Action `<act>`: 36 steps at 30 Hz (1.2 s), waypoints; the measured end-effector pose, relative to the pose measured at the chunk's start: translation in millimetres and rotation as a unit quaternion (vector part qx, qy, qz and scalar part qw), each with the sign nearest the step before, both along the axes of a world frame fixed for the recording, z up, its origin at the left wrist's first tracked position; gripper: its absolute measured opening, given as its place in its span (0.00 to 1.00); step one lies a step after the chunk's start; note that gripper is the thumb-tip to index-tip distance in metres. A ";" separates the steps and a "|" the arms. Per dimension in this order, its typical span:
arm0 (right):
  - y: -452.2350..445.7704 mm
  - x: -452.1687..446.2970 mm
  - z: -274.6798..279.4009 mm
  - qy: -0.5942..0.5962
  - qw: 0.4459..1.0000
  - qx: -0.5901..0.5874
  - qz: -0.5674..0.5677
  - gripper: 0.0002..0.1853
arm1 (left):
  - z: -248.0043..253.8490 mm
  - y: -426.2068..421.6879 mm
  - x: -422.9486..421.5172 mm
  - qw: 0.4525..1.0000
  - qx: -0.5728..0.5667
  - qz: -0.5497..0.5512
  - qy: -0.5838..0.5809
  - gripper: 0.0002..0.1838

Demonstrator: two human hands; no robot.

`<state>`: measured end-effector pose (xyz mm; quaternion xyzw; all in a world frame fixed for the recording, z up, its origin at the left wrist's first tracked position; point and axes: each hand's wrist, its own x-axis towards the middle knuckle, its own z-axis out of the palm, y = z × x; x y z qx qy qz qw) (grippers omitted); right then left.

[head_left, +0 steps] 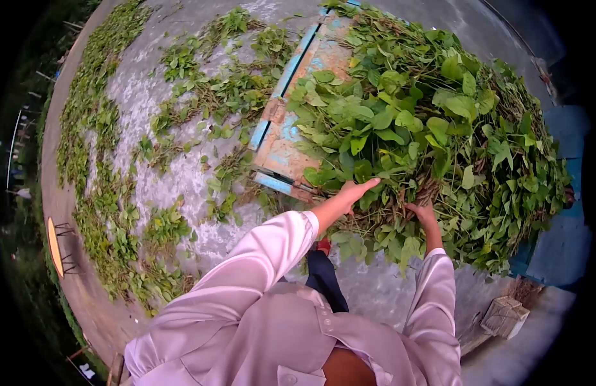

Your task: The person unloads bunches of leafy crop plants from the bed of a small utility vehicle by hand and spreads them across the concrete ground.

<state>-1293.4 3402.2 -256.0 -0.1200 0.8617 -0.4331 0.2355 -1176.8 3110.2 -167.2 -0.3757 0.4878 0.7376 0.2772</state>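
Note:
A big heap of uprooted leafy bean-like plants (401, 122), with brown pods and stems among the leaves, covers most of a worn blue and rust-coloured truck bed or cart (304, 135). My left hand (348, 195) is at the heap's near edge, thumb stretched over the stems; its other fingers are mostly hidden beneath them. To its right, my right hand (425, 212) is closed round a clump of stems and pods at the same edge. Plants hang between and below both hands.
Loose plants (111, 212) lie scattered over the grey concrete ground (143, 116) on the left. At far left stands a small yellow-topped table or bench (55, 248). A pale crate (505, 316) sits at lower right, near blue panels (565, 219).

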 end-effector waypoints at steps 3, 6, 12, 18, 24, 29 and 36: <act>-18.7 15.0 10.6 -0.217 0.963 -0.096 -0.125 0.10 | -0.8 7.2 -3.8 0.994 -0.005 0.032 0.109 0.53; -46.7 36.2 44.2 -0.233 0.961 -0.051 -0.138 0.09 | -52.4 26.3 -12.3 0.979 -0.062 0.146 0.130 0.53; -112.2 79.1 100.3 -0.238 0.963 -0.052 -0.119 0.04 | -6.8 -47.1 35.0 0.990 0.058 0.121 0.051 0.65; -244.1 176.6 159.3 -0.161 0.985 -0.053 -0.027 0.10 | 18.6 -151.2 133.9 0.981 0.075 0.109 0.140 0.34; -468.4 285.1 176.6 -0.259 0.956 -0.084 0.112 0.06 | -37.5 -338.5 284.2 0.900 0.227 0.340 0.152 0.19; -705.2 369.5 208.7 -0.249 0.922 -0.117 0.272 0.04 | 28.7 -527.4 460.2 0.807 -0.003 0.526 0.266 0.25; -987.2 428.5 328.2 -0.071 0.895 -0.296 0.325 0.07 | 63.7 -659.1 705.2 0.702 -0.252 0.665 0.040 0.30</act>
